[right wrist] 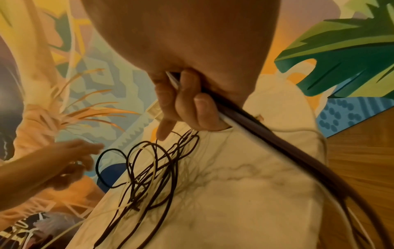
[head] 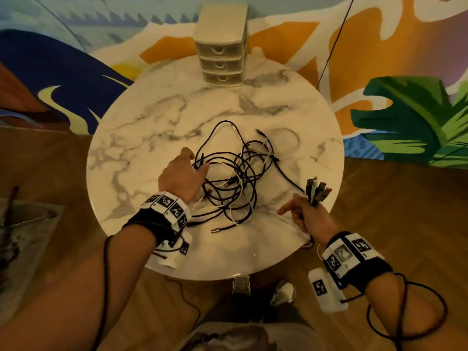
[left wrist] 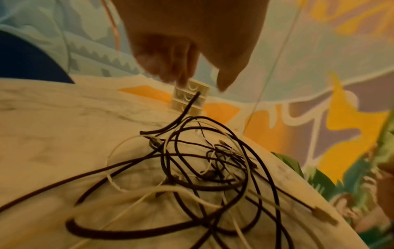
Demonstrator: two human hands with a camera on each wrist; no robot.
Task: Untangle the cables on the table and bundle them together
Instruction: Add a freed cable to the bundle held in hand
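Centrally on the round white marble-patterned tabletop (head: 141,138) lies a loose tangle of thin black and white cables (head: 233,173); the left hand (head: 182,173) reaches over the tangle's left edge, its fingers (left wrist: 168,67) loosely extended above the strands, its grip apart and holding nothing in the left wrist view; the right hand (head: 304,214) sits near the tabletop's right rim, its grip clamped round a gathered bunch of cable ends (head: 316,190), whose plugs stick up above the fist; a small cream three-drawer plastic organiser (head: 221,44) stands at the far edge.
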